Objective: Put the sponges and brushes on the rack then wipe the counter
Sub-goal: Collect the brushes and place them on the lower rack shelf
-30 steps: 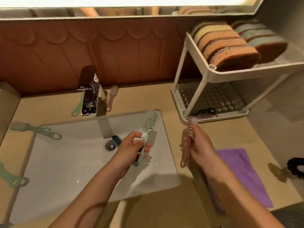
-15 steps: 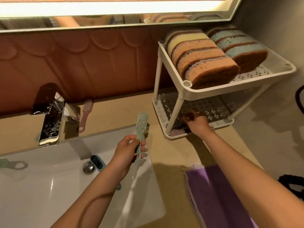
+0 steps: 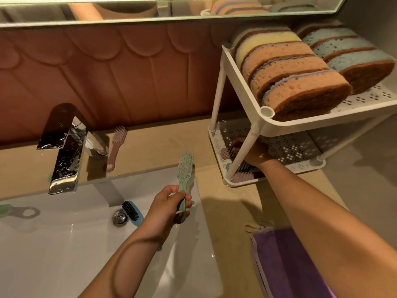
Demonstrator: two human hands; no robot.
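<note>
The left hand [image 3: 166, 206] grips a green brush [image 3: 184, 179] by its handle above the sink [image 3: 64, 254]. The right hand [image 3: 251, 153] reaches into the rack [image 3: 242, 61]'s lower shelf among brushes there; its fingers' grip cannot be told. Sponges [image 3: 296, 82] fill the top shelf

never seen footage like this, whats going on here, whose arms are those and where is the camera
The camera sits on a person's head, looking down at their own bare arms; there is no machine. The left hand holds a green brush above the white sink. The right hand reaches into the lower shelf of a white rack, among brushes there; what it grips is hidden. Sponges fill the upper shelf. A pink brush lies by the tap, a blue brush beside the drain, a purple cloth on the counter.
</note>
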